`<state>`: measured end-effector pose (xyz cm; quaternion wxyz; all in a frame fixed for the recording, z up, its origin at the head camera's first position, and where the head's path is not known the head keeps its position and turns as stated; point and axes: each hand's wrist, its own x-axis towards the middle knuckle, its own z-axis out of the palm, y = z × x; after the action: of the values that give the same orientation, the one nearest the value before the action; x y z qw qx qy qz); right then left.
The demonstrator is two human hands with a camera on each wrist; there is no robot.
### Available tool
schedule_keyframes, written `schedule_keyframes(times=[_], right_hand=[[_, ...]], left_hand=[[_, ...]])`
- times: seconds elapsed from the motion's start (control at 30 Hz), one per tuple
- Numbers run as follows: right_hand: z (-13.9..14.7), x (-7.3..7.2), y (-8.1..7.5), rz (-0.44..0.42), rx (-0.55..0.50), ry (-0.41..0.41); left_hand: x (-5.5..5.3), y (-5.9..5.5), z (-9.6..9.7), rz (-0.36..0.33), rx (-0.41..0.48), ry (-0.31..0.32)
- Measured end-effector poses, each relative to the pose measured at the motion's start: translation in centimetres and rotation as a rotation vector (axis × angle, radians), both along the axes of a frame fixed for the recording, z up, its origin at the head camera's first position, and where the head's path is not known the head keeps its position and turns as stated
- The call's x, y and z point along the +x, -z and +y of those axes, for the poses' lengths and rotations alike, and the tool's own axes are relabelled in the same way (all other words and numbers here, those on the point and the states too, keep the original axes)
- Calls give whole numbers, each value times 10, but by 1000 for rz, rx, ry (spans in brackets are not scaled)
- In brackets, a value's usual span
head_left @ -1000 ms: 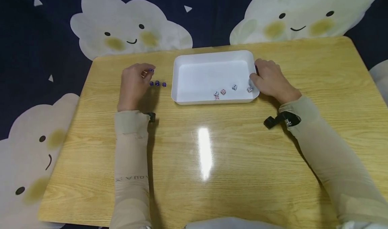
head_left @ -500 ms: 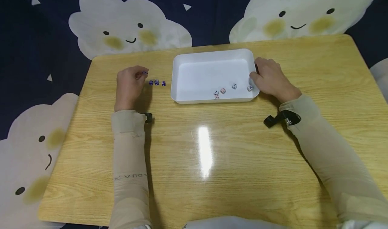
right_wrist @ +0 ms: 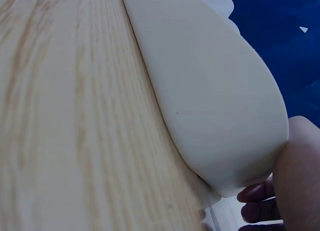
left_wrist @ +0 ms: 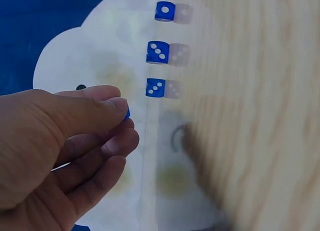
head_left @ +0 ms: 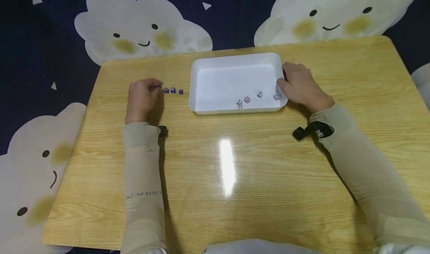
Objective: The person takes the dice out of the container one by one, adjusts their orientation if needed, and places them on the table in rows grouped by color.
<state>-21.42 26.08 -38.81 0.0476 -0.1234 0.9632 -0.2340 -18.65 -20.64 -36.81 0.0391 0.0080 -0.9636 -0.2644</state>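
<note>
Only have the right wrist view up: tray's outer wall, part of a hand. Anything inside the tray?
Observer: Yes, head view shows several white dice lying in the tray.
Operator: Copy. Anything being held outside my view?
Observer: Yes, the left hand pinches a blue die, mostly hidden by the fingers.

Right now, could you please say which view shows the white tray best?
The head view, since the white tray appears nearly whole, interior included. The right wrist view shows mainly its outer wall; the left wrist view, none.
</note>
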Motion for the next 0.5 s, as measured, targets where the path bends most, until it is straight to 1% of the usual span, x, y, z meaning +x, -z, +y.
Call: schedule_keyframes(times=[0.27,0.5], right_hand=[[-1,0,-1,-11,1,4],[-1,0,-1,-21,-3,8]], left_hand=[[-2,6,-3,-58,-37,12],[0,6,-2,-100,-43,10]])
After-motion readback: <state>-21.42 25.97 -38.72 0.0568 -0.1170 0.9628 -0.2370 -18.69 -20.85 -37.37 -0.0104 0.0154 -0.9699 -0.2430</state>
